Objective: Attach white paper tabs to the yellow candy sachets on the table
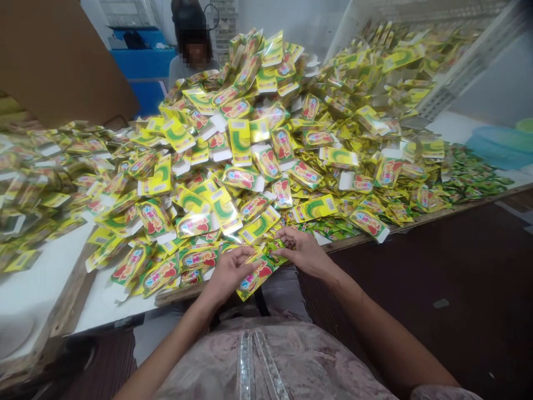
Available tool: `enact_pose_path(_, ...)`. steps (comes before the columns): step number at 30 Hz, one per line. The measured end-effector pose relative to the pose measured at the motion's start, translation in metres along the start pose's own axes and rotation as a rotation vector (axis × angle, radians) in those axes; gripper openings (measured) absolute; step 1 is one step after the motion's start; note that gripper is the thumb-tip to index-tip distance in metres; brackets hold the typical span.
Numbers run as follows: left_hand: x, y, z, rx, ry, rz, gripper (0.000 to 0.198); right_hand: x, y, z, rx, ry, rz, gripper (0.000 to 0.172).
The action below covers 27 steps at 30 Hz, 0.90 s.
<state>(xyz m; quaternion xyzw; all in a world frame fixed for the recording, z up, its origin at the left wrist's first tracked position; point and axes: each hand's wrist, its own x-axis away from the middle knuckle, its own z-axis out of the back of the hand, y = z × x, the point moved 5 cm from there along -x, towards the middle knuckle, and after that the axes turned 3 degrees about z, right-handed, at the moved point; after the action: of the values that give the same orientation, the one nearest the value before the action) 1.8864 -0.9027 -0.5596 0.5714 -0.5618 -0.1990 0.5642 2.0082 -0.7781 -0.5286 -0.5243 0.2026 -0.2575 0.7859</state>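
At the white, wood-edged table (100, 304), the left hand (228, 272) is pinching a yellow-and-green cardboard carton (250, 281); the right hand (303, 251) is gripping a small green sachet (275, 246).

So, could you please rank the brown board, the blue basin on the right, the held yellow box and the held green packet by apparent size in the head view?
1. Brown board
2. Blue basin, cut by the frame
3. Yellow box
4. Green packet, only partly visible

A brown panel (62, 61) slants left, a pale-blue basin (497, 147) right, a co-worker (179, 68) opposite.
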Motion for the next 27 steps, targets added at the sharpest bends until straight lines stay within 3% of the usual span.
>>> enact_pose_path(5,0.000,0.006,-0.002,-0.120,-0.041,-0.050,0.037,-0.004,0.000,0.008,-0.034,0.028,-0.085,0.030)
enact_pose_path(10,-0.002,-0.001,0.003,0.011,-0.026,-0.028,0.044,-0.006,0.000,0.006,-0.210,0.013,-0.109,0.039)
enact_pose_path(20,-0.010,-0.004,0.000,0.086,-0.069,-0.004,0.051,-0.009,-0.001,-0.017,-0.060,0.061,-0.005,0.021)
enact_pose_path(27,-0.024,-0.014,-0.001,0.175,0.015,-0.016,0.063,-0.024,0.027,-0.021,-0.106,0.244,-0.019,0.024)
